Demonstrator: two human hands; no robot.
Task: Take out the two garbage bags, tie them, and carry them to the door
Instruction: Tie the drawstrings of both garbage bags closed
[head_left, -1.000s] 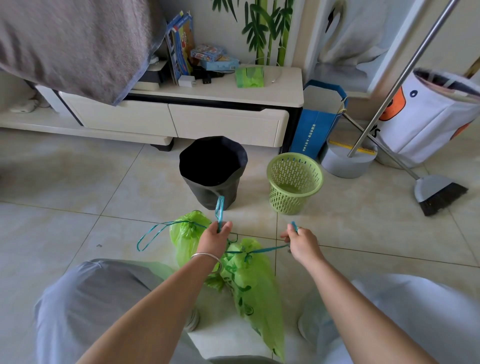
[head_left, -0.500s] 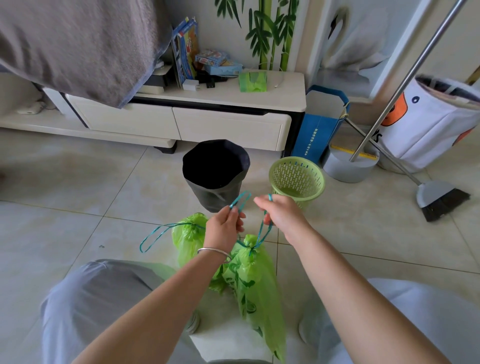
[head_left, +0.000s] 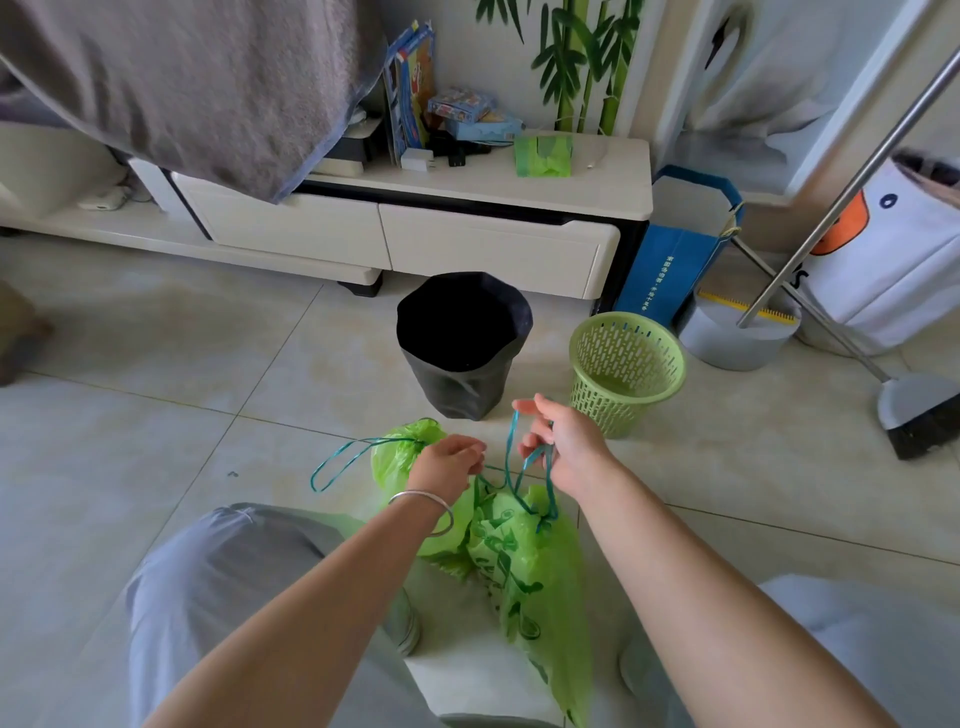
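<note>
Two green garbage bags lie on the tiled floor between my knees. The nearer bag (head_left: 535, 571) has a teal drawstring (head_left: 517, 467) gathered at its neck. My right hand (head_left: 563, 447) pinches one loop of that drawstring and lifts it. My left hand (head_left: 447, 465), with a silver bracelet at the wrist, grips the other end low by the bag's neck. The second bag (head_left: 400, 452) lies behind my left hand, cinched, its drawstring loop (head_left: 348, 460) trailing left on the floor.
A black-lined bin (head_left: 462, 343) and a green mesh basket (head_left: 626, 364) stand just beyond the bags. Behind them is a cream TV cabinet (head_left: 467, 244). A blue paper bag (head_left: 675, 260), a dustpan (head_left: 737, 338) and a broom (head_left: 919, 415) are at the right.
My hands first pulled the drawstring apart sideways, then came together above the nearer bag. Now the left hand sits lower at the neck and the right holds a loop up.
</note>
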